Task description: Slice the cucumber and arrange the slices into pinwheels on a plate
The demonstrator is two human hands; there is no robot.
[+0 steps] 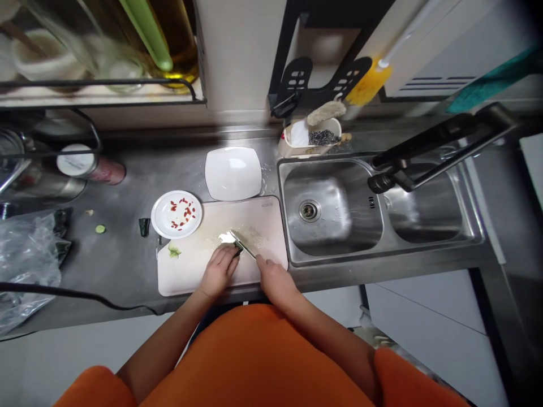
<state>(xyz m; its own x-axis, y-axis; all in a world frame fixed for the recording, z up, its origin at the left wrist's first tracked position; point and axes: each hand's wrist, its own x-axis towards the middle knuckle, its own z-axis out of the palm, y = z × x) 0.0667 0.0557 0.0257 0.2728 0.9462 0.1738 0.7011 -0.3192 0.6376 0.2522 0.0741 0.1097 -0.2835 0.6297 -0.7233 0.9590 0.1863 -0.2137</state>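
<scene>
A knife point(243, 244) is gripped by its handle in my right hand point(276, 279), its blade slanting up and left over the pale cutting board point(186, 278). Beside the blade, my left hand point(219, 268) has its fingers curled down on a dark green piece point(238, 246) that looks like cucumber, partly hidden by fingers and blade. Wet specks lie on the board around the knife. Light green scraps point(173, 250) rest at the board's left. A white plate point(159, 217) with small red pieces overlaps the upper left corner.
An empty square white dish point(233, 172) stands behind the board. To the right is a double steel sink point(292, 249) with a black faucet point(424, 147). On the left counter lie a dark green chunk point(144, 227), a pale green end piece point(100, 229) and a plastic bag point(27, 254).
</scene>
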